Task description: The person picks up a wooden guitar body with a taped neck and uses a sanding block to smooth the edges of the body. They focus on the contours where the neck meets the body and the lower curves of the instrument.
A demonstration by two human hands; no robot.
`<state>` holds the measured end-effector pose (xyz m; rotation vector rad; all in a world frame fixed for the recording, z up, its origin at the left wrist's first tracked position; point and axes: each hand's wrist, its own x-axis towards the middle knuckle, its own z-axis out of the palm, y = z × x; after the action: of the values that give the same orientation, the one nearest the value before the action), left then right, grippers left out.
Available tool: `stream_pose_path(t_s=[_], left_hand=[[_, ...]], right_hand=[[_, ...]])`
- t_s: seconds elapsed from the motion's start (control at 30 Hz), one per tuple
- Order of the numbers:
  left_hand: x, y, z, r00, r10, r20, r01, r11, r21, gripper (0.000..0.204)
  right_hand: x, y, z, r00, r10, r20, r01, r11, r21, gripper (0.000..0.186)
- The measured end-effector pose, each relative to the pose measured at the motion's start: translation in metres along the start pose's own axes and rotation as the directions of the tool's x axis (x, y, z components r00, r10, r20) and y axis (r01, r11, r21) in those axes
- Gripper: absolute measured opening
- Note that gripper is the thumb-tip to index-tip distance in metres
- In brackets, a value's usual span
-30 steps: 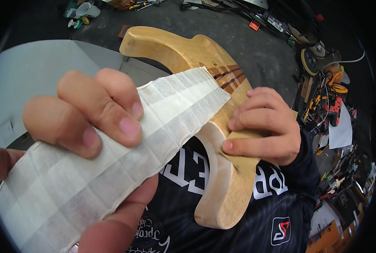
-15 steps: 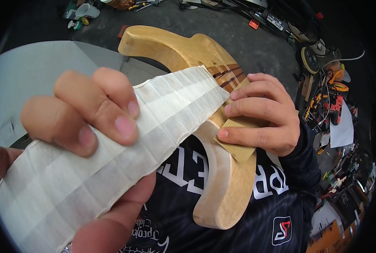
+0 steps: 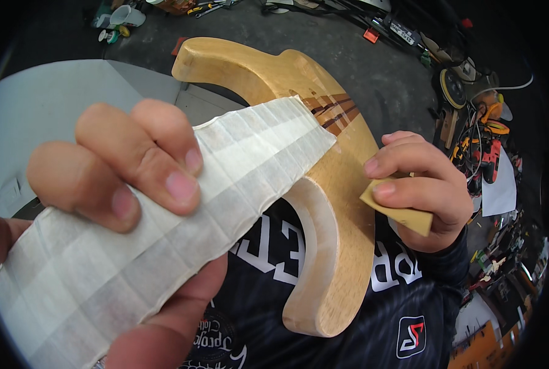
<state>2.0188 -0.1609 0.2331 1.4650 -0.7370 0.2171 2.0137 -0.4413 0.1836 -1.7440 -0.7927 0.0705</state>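
An electric guitar body (image 3: 339, 190) of pale wood, with darker stripes across its middle, leans against my dark shirt. Its neck (image 3: 250, 157) is wrapped in overlapping strips of whitish masking tape and runs toward the lower left. My left hand (image 3: 136, 163) is closed around the taped neck, fingers on top and thumb below. Beside the body's right edge, my right hand (image 3: 431, 184) pinches a folded piece of tan sandpaper (image 3: 406, 216). The sandpaper looks to be just off the wood.
On the left stands a light grey surface (image 3: 71, 92). Tools and cables crowd the right side, among them a red drill (image 3: 489, 161), a round sanding pad (image 3: 452, 88) and a white sheet (image 3: 499, 184). A white cup (image 3: 128, 16) is on the dark floor (image 3: 237, 49) at the far left.
My right hand has moved right, off the guitar body, and the sandpaper has come with it, now tilted. My left hand and the guitar have hardly moved.
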Motion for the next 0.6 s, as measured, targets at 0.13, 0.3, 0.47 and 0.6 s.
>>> stream_pose_path(t_s=[0.13, 0.3, 0.47, 0.6], left_hand=[[0.001, 0.003, 0.002, 0.999, -0.033, 0.007, 0.033, 0.999, -0.005, 0.072], [0.001, 0.004, 0.002, 0.999, -0.032, 0.028, 0.032, 0.999, 0.005, 0.073], [0.002, 0.003, 0.001, 0.998, -0.04, 0.039, 0.04, 0.999, -0.004, 0.073], [0.002, 0.004, 0.001, 1.0, -0.015, 0.016, 0.015, 1.0, 0.004, 0.072]], right_hand=[[0.0, 0.002, -0.002, 0.995, -0.08, 0.063, 0.082, 0.996, -0.041, 0.021], [-0.001, -0.01, 0.007, 0.985, -0.137, 0.108, 0.138, 0.99, -0.008, 0.029], [-0.006, -0.012, 0.009, 0.982, -0.116, 0.147, 0.127, 0.99, -0.068, 0.017], [-0.003, -0.011, 0.003, 0.969, -0.156, 0.192, 0.215, 0.915, -0.342, 0.018]])
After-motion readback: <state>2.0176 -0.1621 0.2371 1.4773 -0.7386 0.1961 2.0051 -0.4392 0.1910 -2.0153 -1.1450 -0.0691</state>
